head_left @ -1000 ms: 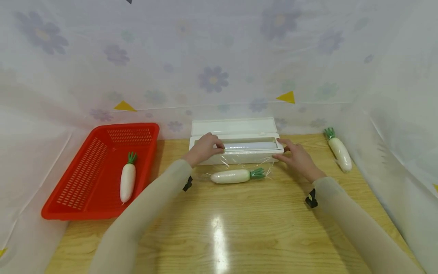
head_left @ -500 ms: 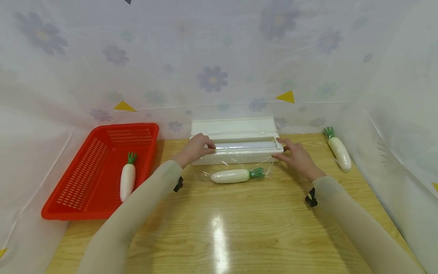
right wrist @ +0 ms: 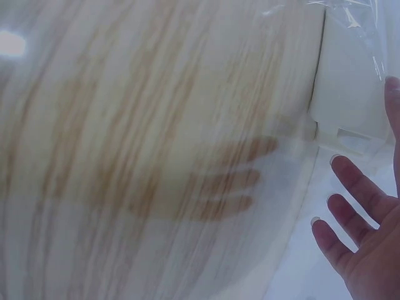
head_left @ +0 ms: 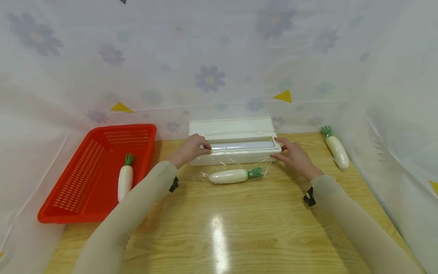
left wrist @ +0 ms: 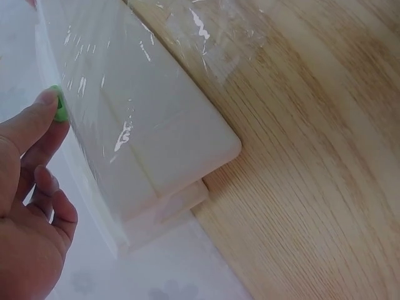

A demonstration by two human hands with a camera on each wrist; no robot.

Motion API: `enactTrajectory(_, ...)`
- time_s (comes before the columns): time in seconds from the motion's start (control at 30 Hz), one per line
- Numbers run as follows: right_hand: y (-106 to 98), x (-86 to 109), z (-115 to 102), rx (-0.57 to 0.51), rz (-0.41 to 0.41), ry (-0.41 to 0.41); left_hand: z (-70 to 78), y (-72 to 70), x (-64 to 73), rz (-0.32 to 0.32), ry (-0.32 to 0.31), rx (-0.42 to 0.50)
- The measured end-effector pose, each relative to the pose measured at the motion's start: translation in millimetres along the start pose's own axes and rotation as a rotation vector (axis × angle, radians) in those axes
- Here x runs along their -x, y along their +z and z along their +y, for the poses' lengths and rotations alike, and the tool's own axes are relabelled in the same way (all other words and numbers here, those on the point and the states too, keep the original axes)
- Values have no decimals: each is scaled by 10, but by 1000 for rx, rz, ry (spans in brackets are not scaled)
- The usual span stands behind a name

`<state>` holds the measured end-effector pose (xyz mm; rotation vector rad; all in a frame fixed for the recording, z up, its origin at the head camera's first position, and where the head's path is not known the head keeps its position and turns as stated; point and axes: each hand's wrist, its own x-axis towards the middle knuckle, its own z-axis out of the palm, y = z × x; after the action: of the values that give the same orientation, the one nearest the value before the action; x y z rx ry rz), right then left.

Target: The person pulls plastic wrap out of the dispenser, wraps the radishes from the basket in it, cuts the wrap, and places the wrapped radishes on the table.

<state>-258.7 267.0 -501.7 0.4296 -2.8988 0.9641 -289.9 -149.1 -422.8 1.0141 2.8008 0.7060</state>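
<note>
The white cling-film dispenser (head_left: 236, 157), lid raised, sits at the head view's centre, clear film (left wrist: 200, 25) over its front. The left hand (head_left: 189, 149) pinches its green slider (left wrist: 60, 109); the right hand (head_left: 295, 158) grips its right end. Just below lies a white radish (head_left: 228, 176); at left, a red basket (head_left: 97, 179) holds another; a third radish (head_left: 337, 152) lies at right.

A red basket (head_left: 97, 177) holds a green-topped white radish (head_left: 126, 178). Under the basket is a wood-grain table (head_left: 267, 228); well to the basket's right, another radish (head_left: 337, 152); behind it, a flowered sheet (head_left: 147, 49).
</note>
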Motion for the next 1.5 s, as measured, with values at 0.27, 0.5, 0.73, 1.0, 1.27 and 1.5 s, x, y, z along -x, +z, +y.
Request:
enactTrajectory(0.27,-8,3,-3,1,-1,7,-56,-32,41,15,-4,4)
enactTrajectory(0.5,-33,9,-18,3,-13,8,-61,-78,65,-3,-6,5)
enactTrajectory(0.73,-30,19,-25,-2,3,19,-148,-161,183,-34,-94,20)
enactTrajectory(1.0,-16,16,-22,2,-5,2,-261,-204,283,-34,-139,13)
enactTrajectory(1.27,-7,14,-31,-8,-15,10,-302,-257,353,-24,-105,9)
enactTrajectory(1.5,-10,7,-43,-4,-8,16,-343,-297,404,-18,-121,7)
